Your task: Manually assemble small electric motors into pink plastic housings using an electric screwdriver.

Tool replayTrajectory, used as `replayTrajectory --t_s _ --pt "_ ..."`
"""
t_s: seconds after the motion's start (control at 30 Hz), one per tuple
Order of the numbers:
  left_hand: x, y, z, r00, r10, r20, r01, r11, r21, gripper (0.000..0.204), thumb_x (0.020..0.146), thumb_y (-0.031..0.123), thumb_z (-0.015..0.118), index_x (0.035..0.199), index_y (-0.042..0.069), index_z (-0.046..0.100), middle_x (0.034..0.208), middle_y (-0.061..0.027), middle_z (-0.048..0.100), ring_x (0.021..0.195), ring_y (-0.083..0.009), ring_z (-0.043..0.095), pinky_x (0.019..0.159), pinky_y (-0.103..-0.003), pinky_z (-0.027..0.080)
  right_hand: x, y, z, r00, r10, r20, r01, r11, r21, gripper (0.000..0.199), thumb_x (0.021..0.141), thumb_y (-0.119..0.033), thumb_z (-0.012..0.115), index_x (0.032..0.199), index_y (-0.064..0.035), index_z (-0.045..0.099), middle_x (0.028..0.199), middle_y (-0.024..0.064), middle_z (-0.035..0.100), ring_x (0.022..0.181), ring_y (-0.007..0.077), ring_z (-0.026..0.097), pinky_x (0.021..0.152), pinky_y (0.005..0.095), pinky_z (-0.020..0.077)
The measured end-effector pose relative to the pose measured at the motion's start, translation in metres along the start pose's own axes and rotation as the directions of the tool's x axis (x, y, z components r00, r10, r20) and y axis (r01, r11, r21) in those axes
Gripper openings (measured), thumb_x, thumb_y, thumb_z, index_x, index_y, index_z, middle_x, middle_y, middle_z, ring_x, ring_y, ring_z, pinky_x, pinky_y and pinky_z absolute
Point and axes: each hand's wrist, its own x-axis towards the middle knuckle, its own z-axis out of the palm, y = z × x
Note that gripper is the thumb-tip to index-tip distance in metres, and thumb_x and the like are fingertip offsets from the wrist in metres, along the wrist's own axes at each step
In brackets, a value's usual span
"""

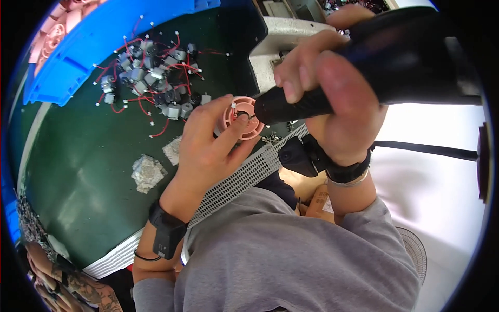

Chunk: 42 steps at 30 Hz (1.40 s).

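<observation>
Pink part (246, 105) is held by left hand (201, 144), black tool (400, 57) by right hand (345, 106). Below the part, a cardboard box (316, 202) is labelled.

No legible text (print (320, 196) on the cardboard box (315, 209) is too small).

Bright light; white surface (434, 177) beside the blurred right hand (340, 93) glaring, softly shadowed; faint sheen on the green table (86, 190) left of the left hand (202, 143); fisheye edges curved, black-rimmed.
</observation>
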Motion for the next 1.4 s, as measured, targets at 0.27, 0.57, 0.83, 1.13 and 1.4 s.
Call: replayTrajectory --t_s 0.27,0.57,0.83,1.13,1.4 --pt "0.001 0.004 -0.004 0.995 0.011 -0.102 -0.009 1.0 0.018 0.031 0.061 0.013 0.079 0.085 0.008 0.061 0.102 -0.0106 0.059 0.089 -0.0277 0.057 0.072 -0.037 0.046 0.011 -0.012 -0.001 0.99 -0.126 0.058 0.132 0.983 -0.125 0.031 0.087 -0.01 0.05 0.114 0.0013 0.043 0.076 0.0091 0.051 0.066 0.0201 0.053 0.068 0.0366 0.0465" --pt "-0.049 -0.113 -0.228 0.794 -0.41 -0.449 0.606 0.59 0.534 0.042 0.079 0.021 0.071 0.114 0.005 0.055 0.099 -0.0158 0.063 0.087 -0.0309 0.062 0.078 -0.037 0.049 0.015 0.006 0.06 0.808 -0.568 0.155 0.542 0.614 -0.573 0.016 0.08 -0.007 0.06 0.095 -0.0025 0.058 0.092 0.0121 0.06 0.076 0.0245 0.059 0.07 0.0338 0.0474" --pt "0.007 -0.079 -0.26 0.772 -0.304 -0.558 0.608 0.608 0.51 0.038 0.083 0.022 0.066 0.112 0.0 0.059 0.108 -0.0216 0.061 0.098 -0.0348 0.06 0.086 -0.038 0.046 0.044 0.096 0.091 0.856 0.272 0.44 0.271 0.488 -0.83 0.02 0.076 -0.009 0.057 0.095 -0.0037 0.056 0.084 0.0142 0.061 0.079 0.0338 0.061 0.067 0.0436 0.05" --pt "0.172 -0.118 -0.177 0.975 -0.188 -0.12 0.222 0.789 0.573 0.046 0.079 0.035 0.064 0.113 0.004 0.057 0.099 -0.0222 0.063 0.092 -0.038 0.061 0.08 -0.043 0.049 0.056 0.053 0.082 0.944 0.027 0.327 0.128 0.887 -0.443 0.017 0.081 -0.004 0.059 0.098 -0.0039 0.057 0.091 0.0119 0.056 0.074 0.0243 0.059 0.066 0.0324 0.0497" --pt "0.155 -0.099 -0.163 0.857 -0.126 -0.499 0.268 0.937 0.223 0.039 0.081 0.025 0.067 0.103 -0.005 0.056 0.092 -0.0193 0.063 0.082 -0.0225 0.063 0.066 -0.033 0.05 -0.02 0.025 0.048 0.893 -0.14 0.427 0.261 0.935 -0.241 0.017 0.078 -0.004 0.067 0.095 -0.0052 0.063 0.095 0.0086 0.058 0.081 0.0182 0.059 0.064 0.0263 0.0504"
